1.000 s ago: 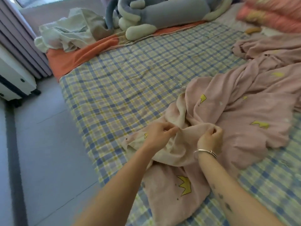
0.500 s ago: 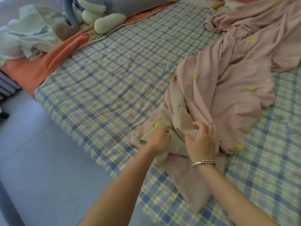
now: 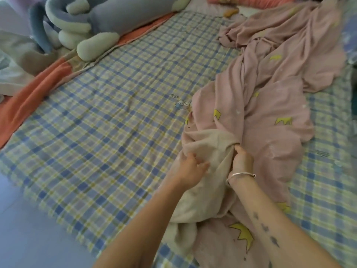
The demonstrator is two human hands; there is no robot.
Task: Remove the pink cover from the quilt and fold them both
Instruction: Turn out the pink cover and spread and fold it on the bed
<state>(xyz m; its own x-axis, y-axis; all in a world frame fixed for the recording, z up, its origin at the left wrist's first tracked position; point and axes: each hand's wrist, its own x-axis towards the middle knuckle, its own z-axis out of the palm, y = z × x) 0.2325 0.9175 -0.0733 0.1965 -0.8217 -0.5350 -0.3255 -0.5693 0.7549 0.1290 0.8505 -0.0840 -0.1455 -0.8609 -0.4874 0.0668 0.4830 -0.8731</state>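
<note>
Hands close together on quilt and cover
Clamping cover edge in right hand, bracelet on wrist; resting left hand just beside on quilt, fingers bent, grip unclear. Quilt bunched between and below both hands, partly out of cover; cover trailing away past right hand over plaid sheet

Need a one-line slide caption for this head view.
Right hand grips the pink cover, left hand rests on the beige quilt showing at its opening, over a plaid sheet.
</note>
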